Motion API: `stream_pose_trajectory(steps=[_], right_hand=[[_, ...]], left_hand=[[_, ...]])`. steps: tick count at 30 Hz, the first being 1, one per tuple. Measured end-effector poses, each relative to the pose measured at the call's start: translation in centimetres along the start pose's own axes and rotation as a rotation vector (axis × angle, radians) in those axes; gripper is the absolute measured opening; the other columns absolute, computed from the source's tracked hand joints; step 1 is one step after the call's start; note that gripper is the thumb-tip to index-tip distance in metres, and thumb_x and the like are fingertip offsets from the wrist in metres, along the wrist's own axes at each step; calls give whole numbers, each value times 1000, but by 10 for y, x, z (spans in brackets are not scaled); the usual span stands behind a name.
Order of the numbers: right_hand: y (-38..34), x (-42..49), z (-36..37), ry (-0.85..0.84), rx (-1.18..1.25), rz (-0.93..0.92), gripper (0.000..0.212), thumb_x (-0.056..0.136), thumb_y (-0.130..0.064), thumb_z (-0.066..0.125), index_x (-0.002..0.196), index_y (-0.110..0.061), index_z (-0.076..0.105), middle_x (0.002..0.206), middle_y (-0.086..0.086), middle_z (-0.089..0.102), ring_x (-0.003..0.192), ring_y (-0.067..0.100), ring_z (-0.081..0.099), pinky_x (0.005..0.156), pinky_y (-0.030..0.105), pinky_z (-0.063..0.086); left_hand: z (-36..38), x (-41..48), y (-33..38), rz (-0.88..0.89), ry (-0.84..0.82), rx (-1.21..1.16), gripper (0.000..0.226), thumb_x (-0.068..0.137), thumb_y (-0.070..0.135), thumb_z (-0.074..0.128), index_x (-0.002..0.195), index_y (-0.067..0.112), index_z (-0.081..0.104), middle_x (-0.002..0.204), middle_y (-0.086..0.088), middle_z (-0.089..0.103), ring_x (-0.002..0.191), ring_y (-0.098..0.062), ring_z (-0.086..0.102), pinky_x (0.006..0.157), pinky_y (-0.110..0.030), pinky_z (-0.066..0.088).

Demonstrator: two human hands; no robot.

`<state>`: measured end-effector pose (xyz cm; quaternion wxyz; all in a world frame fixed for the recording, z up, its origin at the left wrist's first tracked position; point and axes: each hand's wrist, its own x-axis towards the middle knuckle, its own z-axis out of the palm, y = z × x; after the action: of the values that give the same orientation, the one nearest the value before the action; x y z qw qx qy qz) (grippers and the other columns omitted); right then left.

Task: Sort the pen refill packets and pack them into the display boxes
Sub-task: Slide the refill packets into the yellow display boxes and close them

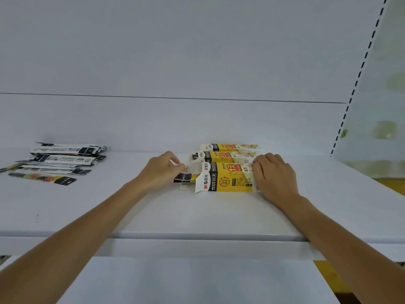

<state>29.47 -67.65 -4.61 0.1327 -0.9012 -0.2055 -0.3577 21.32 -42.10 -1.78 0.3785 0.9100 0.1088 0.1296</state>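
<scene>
On the white shelf (197,216), right of centre, I see the nearest yellow-and-white cardboard display box (228,178) lying on its side, with two matching boxes (223,157) pressed in a row behind it toward the white back panel (175,123). A black-and-yellow refill packet (184,177) sticks out of its open left end. My left hand (161,170) sits curled at that opening; whether it pinches the packet or a flap I cannot tell. My right hand (276,176) grips the box's right end with bent fingers. The shelf's front edge runs near my forearms, with bare shelf between. Loose black-and-white packets (61,163) lie well apart at the far left. The box reads "M&G", "360°", "0.5" and "1元". A slotted upright (359,69) bounds the right side.
</scene>
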Motion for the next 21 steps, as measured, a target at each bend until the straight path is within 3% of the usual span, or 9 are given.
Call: stream_pose_trajectory(steps=[2, 4, 7, 10, 13, 18, 21], right_hand=[[1, 0, 1, -19, -12, 2, 29, 94, -23, 37, 86, -8, 61, 84, 6, 62, 78, 24, 52, 60, 35, 43], [1, 0, 1, -32, -16, 1, 25, 94, -22, 41, 88, -8, 61, 85, 6, 62, 80, 24, 52, 61, 35, 43], [1, 0, 1, -23, -30, -11, 26, 93, -22, 40, 85, -8, 60, 82, 6, 62, 77, 25, 51, 58, 34, 42], [1, 0, 0, -50, -34, -10, 26, 93, -21, 38, 85, -8, 59, 82, 6, 61, 77, 25, 51, 59, 36, 44], [1, 0, 0, -44, -32, -10, 26, 93, -21, 38, 85, -8, 59, 81, 6, 61, 76, 25, 51, 58, 36, 44], [2, 0, 2, -32, -18, 5, 23, 94, -20, 42, 85, -8, 59, 80, 6, 61, 75, 24, 51, 58, 35, 42], [1, 0, 2, 5, -10, -10, 30, 91, -24, 36, 83, -8, 60, 75, 6, 61, 71, 25, 50, 55, 33, 40]], left_hand=[[1, -8, -3, 122, 4, -48, 8, 84, 18, 62, 89, 24, 57, 84, 8, 67, 86, -12, 59, 65, -16, 39], [8, -11, -1, 190, 12, -116, 17, 81, 10, 65, 82, 24, 58, 83, 9, 69, 84, -10, 63, 64, -10, 41], [24, -10, 14, 201, 2, -151, 6, 85, 15, 65, 88, 18, 61, 88, 6, 68, 78, -4, 61, 61, -4, 41], [32, -6, 20, 209, 87, -132, 4, 88, 14, 58, 87, 17, 61, 90, 6, 64, 83, -7, 59, 60, -1, 38], [25, -8, 13, 179, 140, -73, 21, 89, 10, 47, 88, 23, 64, 96, 6, 66, 87, -12, 58, 63, -8, 36], [28, -18, 5, 203, -201, 61, 31, 93, 21, 46, 114, 33, 65, 116, 8, 59, 108, -11, 51, 78, -13, 37], [26, -18, 6, 274, 27, 157, 38, 76, 30, 45, 107, 31, 65, 115, 9, 63, 109, -14, 54, 94, -33, 41]])
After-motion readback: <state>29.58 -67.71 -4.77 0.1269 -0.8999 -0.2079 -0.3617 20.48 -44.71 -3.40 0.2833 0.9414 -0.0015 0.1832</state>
